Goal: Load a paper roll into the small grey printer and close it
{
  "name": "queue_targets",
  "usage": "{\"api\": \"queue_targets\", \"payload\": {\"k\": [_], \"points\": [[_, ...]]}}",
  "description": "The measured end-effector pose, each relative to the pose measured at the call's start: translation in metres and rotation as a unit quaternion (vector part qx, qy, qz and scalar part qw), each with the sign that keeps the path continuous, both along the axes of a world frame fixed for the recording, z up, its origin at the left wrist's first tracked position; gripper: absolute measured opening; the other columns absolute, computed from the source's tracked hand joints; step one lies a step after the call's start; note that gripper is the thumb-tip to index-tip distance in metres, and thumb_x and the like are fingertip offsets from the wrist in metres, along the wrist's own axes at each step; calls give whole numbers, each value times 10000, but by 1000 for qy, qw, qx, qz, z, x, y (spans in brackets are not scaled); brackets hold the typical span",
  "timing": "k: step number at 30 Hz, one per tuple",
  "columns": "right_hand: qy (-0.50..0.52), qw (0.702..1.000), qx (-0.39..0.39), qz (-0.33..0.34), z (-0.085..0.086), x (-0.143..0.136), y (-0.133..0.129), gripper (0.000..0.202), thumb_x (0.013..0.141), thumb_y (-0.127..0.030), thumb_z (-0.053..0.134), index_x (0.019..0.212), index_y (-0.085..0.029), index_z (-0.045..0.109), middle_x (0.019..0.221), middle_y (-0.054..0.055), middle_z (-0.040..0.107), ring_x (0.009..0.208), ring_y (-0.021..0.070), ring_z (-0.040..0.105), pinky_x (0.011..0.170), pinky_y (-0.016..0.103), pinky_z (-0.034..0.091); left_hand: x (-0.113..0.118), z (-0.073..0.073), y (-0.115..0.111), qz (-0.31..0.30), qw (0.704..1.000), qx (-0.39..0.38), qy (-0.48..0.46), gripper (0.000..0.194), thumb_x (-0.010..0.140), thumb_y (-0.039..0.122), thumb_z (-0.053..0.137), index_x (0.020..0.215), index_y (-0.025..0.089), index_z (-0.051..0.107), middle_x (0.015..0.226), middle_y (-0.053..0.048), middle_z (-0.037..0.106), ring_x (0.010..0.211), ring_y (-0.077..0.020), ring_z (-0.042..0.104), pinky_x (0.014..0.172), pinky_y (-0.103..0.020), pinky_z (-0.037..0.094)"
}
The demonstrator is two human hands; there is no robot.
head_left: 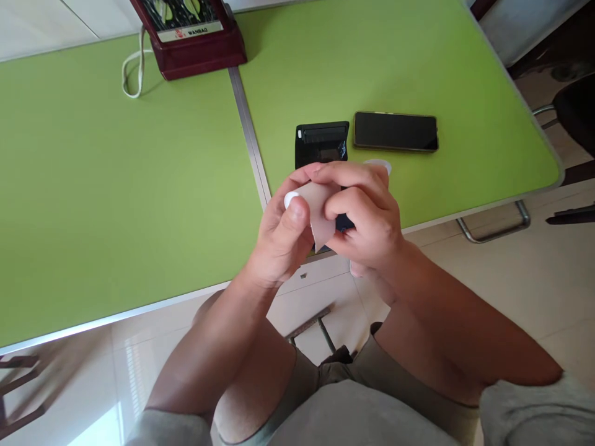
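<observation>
Both hands' grip [320, 207] pinches a pale sheet [320, 214] between them.

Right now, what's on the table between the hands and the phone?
Head view: only a small white round object peeking above the right hand; otherwise bare green table up to the phone.

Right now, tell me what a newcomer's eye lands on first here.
Both hands meet at the centre: the left hand and right hand pinch a pale sheet with a small white piece. Behind them a phone and a black case lie on the bright green table.
</observation>
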State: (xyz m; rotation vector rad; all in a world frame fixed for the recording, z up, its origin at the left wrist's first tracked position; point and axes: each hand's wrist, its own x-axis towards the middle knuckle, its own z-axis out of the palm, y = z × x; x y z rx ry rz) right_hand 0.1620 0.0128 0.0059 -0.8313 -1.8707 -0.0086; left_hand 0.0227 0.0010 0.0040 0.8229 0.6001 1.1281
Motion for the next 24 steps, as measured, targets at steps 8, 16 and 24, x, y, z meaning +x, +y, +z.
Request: {"api": "queue_targets", "payload": {"k": [8,16,24], "points": [[32,999,-23,-17,9,15,10,249,892,-83,689,922,-268,525,1024,-13,816,944,168,792,788,355,585,-10,4,8,63,980,108,155,718,778,903,636,1199,322,618,1246,-56,694,1303,-344,661,1021,-496,605],[-234,957,-152,-77,2,39,25,206,868,-147,655,1037,-256,611,1045,39,789,1230,326,680,1019,532,417,-36,-34,24,203,877,219,376,555,919,705,659,1285,299,559,1366,-84,623,1358,-289,578,1152,-500,464],[-210,952,-221,-31,0,40,30,203,862,-137,610,1026,-253,579,1051,66,756,1186,342,642,1072,567,364,-43,-36,14,158,841,233,462,562,889,623,727,1295,255,600,1444,-138,532,1386,-321,528,1133,-510,497]]}}
